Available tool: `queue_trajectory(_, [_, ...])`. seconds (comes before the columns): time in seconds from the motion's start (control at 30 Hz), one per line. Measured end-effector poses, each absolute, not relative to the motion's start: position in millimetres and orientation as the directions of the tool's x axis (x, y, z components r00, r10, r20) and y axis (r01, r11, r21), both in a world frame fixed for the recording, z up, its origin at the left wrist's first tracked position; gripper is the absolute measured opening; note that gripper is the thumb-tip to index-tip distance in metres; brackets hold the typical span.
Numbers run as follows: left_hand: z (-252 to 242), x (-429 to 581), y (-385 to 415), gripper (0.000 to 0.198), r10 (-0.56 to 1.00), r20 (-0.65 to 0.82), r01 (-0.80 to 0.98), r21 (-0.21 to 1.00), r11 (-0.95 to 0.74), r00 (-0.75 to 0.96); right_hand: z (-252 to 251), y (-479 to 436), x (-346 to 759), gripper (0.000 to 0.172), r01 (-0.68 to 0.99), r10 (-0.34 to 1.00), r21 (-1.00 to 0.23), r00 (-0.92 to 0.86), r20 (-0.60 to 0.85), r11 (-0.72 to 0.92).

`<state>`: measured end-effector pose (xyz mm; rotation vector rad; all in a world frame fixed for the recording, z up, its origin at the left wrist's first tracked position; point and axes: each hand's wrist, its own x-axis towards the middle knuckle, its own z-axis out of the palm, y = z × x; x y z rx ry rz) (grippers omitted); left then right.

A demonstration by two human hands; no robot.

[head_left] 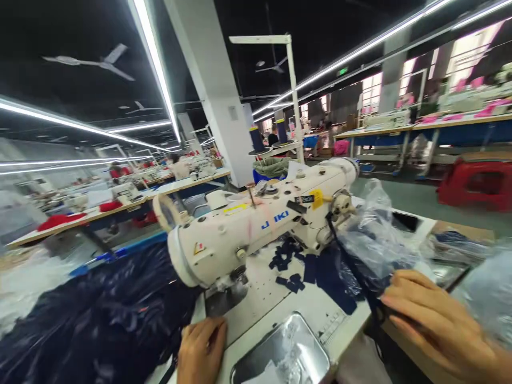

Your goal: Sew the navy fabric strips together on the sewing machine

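A cream industrial sewing machine (256, 224) stands on a pale table in front of me. My left hand (202, 349) rests at the table's front edge, left of a metal tray (282, 352), its fingers curled in. What they hold, if anything, is hidden. At the right, my right hand (436, 320) has its fingertips closed on a long dark navy strap (356, 266), which runs down from the machine head. Beside that hand lies a clear plastic bag (370, 229). Small navy fabric pieces (286, 256) and a larger navy piece (334, 285) lie on the machine bed.
A heap of dark navy fabric (108, 314) fills the left side. Thread cones (256, 140) stand behind the machine. A dark phone-like object (405, 221) lies at the right. Farther off are a red stool (476, 184) and other sewing tables (380, 132).
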<state>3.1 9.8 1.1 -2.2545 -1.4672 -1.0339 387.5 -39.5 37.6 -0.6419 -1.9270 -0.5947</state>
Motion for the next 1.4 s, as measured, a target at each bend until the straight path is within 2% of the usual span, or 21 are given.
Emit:
queue_trajectory(0.07, [3, 6, 8, 0.030, 0.703, 0.682, 0.881, 0.187, -0.434, 0.201, 37, -31, 365, 0.039, 0.592, 0.190, 0.131, -0.449, 0.873, 0.795])
queue_trajectory(0.13, [4, 10, 6, 0.028, 0.723, 0.665, 0.881, 0.213, -0.422, 0.186, 34, -19, 338, 0.032, 0.536, 0.255, 0.056, -0.487, 0.835, 0.842])
queue_trajectory(0.23, [3, 13, 4, 0.024, 0.728, 0.657, 0.874, 0.221, -0.432, 0.194, 29, 1, 294, 0.012, 0.474, 0.438, -0.174, -0.534, 0.723, 0.863])
queue_trajectory(0.33, [1, 11, 2, 0.021, 0.720, 0.664, 0.867, 0.219, -0.448, 0.204, 24, 23, 258, 0.009, 0.507, 0.614, -0.353, -0.579, 0.536, 0.786])
queue_trajectory(0.37, [0, 10, 2, 0.021, 0.721, 0.662, 0.865, 0.223, -0.450, 0.205, 23, 32, 250, 0.009, 0.555, 0.659, -0.359, -0.587, 0.471, 0.750])
queue_trajectory(0.43, [-2, 8, 2, 0.021, 0.727, 0.656, 0.861, 0.235, -0.451, 0.202, 21, 50, 245, 0.010, 0.692, 0.748, -0.296, -0.560, 0.357, 0.659])
queue_trajectory(0.57, [-5, 3, 6, 0.021, 0.724, 0.660, 0.847, 0.255, -0.466, 0.199, 20, 81, 256, 0.018, 0.907, 0.912, -0.143, -0.369, 0.178, 0.395])
queue_trajectory(0.77, [-6, 2, 10, 0.026, 0.698, 0.687, 0.822, 0.270, -0.501, 0.200, 23, 93, 248, 0.017, 0.962, 0.962, -0.077, -0.255, 0.096, 0.263])
queue_trajectory(0.97, [-5, 5, 5, 0.025, 0.722, 0.658, 0.819, 0.279, -0.501, 0.217, 23, 99, 226, 0.014, 0.957, 0.966, -0.134, -0.258, 0.027, 0.259])
queue_trajectory(1.13, [-4, 7, 2, 0.023, 0.731, 0.649, 0.826, 0.280, -0.490, 0.214, 19, 107, 232, 0.003, 0.921, 0.962, -0.286, -0.275, -0.003, 0.263])
queue_trajectory(1.27, [-5, 8, 1, 0.023, 0.722, 0.657, 0.826, 0.272, -0.493, 0.215, 19, 92, 221, 0.007, 0.842, 0.946, -0.439, -0.314, 0.075, 0.314])
queue_trajectory(1.33, [-4, 9, 1, 0.022, 0.713, 0.663, 0.823, 0.261, -0.504, 0.226, 17, 78, 205, 0.012, 0.728, 0.929, -0.605, -0.367, 0.054, 0.323])
queue_trajectory(1.4, [-3, 10, 1, 0.022, 0.702, 0.671, 0.821, 0.247, -0.514, 0.238, 15, 63, 185, 0.014, 0.485, 0.889, -0.850, -0.456, -0.045, 0.205])
